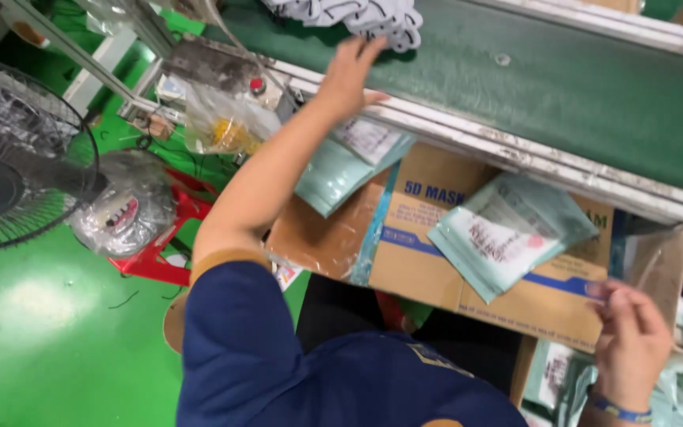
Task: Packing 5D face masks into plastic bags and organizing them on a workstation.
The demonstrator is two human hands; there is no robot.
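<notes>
White-and-black patterned fabric masks [357,16] lie in a pile on the far green conveyor belt [563,87], just beyond the left hand [347,73], whose open, spread fingers almost touch them. Near right, the right hand [632,338] pinches a thin clear plastic sleeve [604,294] beside the brown cardboard box [428,237].

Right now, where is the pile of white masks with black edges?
In the head view, the pile of white masks lies at the top centre on the green conveyor belt, just beyond the fingertips of the left hand.

Pale green pouches [507,237] lie on a brown carton [428,253] (blue-striped); more [341,166] beside it.
</notes>
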